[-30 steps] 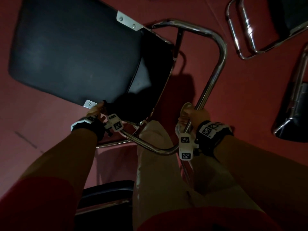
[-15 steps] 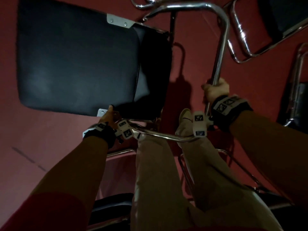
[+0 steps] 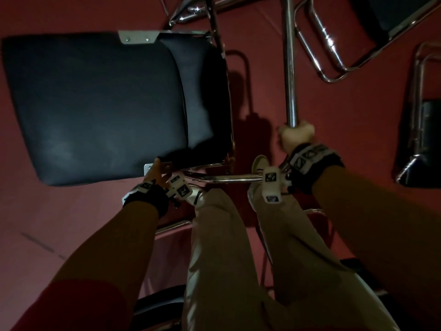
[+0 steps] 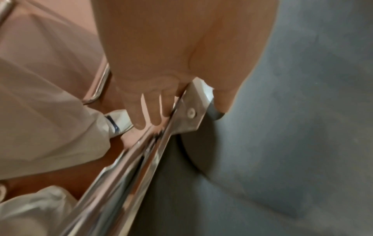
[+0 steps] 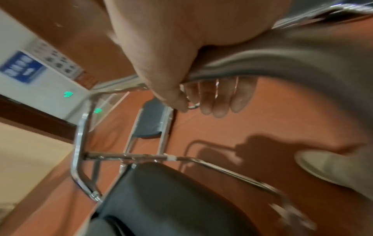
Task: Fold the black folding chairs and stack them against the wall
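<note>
Chair | right hand has slid up the chrome tube, fingers clamped | left hand pinches the bracket | fold closing, stacking next.

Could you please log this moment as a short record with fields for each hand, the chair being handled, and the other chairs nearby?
left hand: grips the backrest bracket at the black backrest's corner
right hand: wrapped round the chrome frame tube
chair state: lifted, partly folded
other folding chairs: lying on the red floor
view quality: right wrist blurred
</note>
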`<control>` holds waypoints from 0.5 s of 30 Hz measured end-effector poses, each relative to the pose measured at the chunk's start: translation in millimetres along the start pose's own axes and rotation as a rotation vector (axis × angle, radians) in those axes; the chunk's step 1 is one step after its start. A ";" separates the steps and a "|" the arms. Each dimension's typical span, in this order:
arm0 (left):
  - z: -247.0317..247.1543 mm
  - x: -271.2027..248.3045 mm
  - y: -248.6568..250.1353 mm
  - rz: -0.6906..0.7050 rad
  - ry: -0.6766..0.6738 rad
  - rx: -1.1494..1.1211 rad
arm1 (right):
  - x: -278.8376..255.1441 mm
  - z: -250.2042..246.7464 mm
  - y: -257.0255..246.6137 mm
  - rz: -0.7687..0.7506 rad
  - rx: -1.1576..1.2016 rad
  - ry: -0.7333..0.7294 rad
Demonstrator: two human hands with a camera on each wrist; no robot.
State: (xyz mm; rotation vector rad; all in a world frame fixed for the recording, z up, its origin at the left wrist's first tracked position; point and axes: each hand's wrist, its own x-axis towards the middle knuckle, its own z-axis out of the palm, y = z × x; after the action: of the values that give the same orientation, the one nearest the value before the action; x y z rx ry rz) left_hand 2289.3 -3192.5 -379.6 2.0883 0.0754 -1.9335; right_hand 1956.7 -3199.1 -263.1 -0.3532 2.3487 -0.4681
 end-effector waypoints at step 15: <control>-63.0 1.4 39.4 0.090 0.003 -0.249 | -36.9 36.1 52.7 0.530 0.873 -0.063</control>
State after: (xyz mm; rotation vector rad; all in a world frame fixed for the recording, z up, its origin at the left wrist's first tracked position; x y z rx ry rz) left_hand 2359.7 -3214.7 -370.6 1.8991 0.2086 -1.7687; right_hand 2001.6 -3146.3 -288.4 0.6291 1.8399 -1.1031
